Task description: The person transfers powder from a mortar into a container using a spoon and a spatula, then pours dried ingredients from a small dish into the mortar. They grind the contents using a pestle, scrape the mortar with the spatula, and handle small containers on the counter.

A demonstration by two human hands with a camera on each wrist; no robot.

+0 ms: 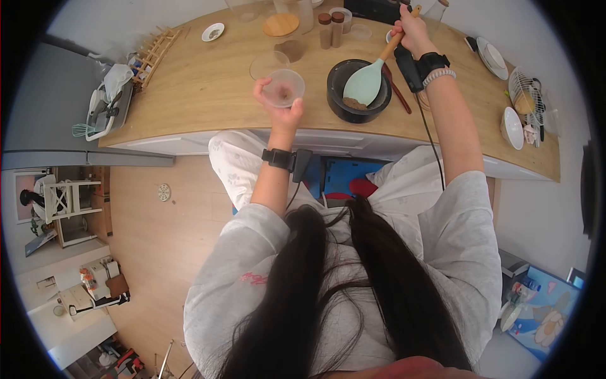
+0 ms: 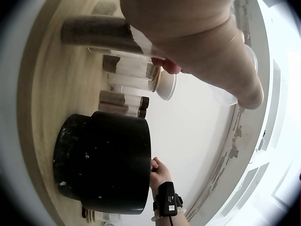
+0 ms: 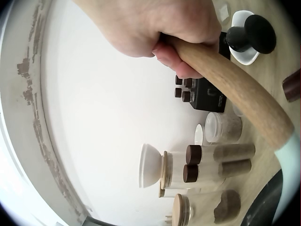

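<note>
The left hand point(image 1: 279, 104) holds a small translucent cup point(image 1: 284, 88) above the counter, left of the black bowl point(image 1: 336, 87); a little brown residue shows in the cup. The right hand point(image 1: 413, 33) grips the wooden handle point(image 1: 392, 45) of a pale green spoon point(image 1: 364, 83). Its head, with brown powder point(image 1: 355, 103) at the tip, is over the bowl. In the right wrist view the right hand point(image 3: 174, 37) has its fingers curled round the handle point(image 3: 235, 84). The left wrist view shows the left hand point(image 2: 202, 47) above and beside the black bowl point(image 2: 117, 162).
Two brown-capped jars point(image 1: 325, 31), a wooden-lidded jar point(image 1: 281, 25) and a small dish point(image 1: 213, 32) stand toward the back of the counter point(image 1: 208, 82). A dark red stick point(image 1: 399, 95) lies right of the bowl. At the far right are a white bowl point(image 1: 512, 128) and a wire rack point(image 1: 527, 91).
</note>
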